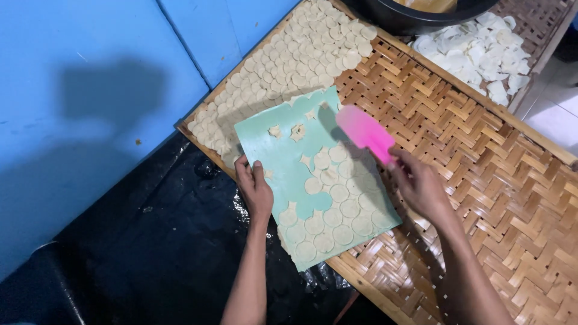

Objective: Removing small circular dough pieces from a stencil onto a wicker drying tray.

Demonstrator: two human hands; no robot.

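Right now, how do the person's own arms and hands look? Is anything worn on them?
Both forearms are bare as far as the picture shows: no sleeves, gloves or watch. The left hand and right hand show no rings that I can make out. The arms are slim.

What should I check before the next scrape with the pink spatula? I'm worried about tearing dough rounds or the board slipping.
1. Left hand grips the edge of the teal board: ok.
2. Right hand holds the pink spatula by its handle: ok.
3. Spatula blade flat on the board: cannot tell; it is blurred.
4. Board resting on the woven bamboo tray: not ok in full; its near-left corner overhangs the tray edge.
5. Dough rounds still on the board: ok; many remain in the lower part.
6. Free tray space beside the laid-out rounds: ok.
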